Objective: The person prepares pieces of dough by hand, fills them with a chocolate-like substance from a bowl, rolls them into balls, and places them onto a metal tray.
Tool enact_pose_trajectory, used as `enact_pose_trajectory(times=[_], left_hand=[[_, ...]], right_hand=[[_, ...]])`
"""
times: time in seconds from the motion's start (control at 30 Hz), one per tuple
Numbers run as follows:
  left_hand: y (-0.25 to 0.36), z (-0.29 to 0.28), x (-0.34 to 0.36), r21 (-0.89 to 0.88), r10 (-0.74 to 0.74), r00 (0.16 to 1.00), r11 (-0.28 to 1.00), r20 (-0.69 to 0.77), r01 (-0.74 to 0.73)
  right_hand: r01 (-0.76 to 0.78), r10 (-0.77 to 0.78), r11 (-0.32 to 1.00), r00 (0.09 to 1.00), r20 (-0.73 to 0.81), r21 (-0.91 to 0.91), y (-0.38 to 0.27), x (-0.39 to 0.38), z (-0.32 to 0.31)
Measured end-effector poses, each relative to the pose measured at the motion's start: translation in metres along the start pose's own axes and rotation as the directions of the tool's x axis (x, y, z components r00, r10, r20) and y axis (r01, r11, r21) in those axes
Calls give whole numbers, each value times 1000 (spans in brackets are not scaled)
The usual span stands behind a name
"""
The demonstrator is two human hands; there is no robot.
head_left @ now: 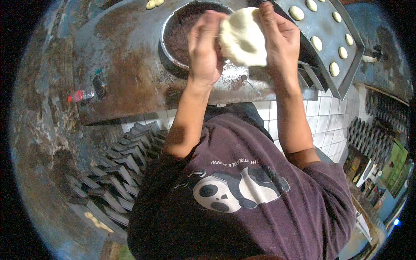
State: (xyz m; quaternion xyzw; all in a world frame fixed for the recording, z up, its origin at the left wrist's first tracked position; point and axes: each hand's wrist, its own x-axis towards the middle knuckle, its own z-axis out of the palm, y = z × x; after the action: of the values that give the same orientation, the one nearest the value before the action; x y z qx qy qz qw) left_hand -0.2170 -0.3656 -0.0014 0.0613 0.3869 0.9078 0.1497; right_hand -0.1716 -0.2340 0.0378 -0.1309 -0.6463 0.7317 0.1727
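Stretched between my two hands is a flattened, pale piece of dough (pixel 249 32) with a hollow in its middle. My left hand (pixel 204 52) is closed at its left edge, the fingers blurred. On the opposite edge my right hand (pixel 281 45) grips the dough, thumb on the near face and fingers partly hidden behind. Just below and left of the dough stands a round metal bowl (pixel 163 41) holding a dark brown mass (pixel 184 30), which my left hand partly covers.
At the right, a dark metal tray (pixel 326 27) carries several small dough pieces (pixel 334 69). More dough pieces (pixel 154 4) lie at the worktop's far edge. A small red-ended object (pixel 78 96) and a dark object (pixel 99 86) are on the left. Stacked metal trays (pixel 117 173) stand lower left.
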Motion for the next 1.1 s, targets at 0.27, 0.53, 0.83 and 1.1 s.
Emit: enact_pose_trajectory(times=[0.27, 0.53, 0.83, 1.1], left_hand=[[-89, -104, -37, 502, -160, 921, 864, 356, -43], [-67, -131, -81, 856, -103, 949, 468, 298, -218], [-10, -201, -106, 314, -347, 843, 814, -411, 488], [14, -256, -120, 279, -117, 932, 935, -342, 219]], right_hand=[[80, 170, 626, 957, 236, -776, -7, -20, -24], [-88, 399, 94, 916, -43, -992, 296, -128, -165], [-186, 481, 29, 864, -149, -982, 311, -153, -144], [-51, 414, 498, 891, 186, -866, 279, -141, -110]])
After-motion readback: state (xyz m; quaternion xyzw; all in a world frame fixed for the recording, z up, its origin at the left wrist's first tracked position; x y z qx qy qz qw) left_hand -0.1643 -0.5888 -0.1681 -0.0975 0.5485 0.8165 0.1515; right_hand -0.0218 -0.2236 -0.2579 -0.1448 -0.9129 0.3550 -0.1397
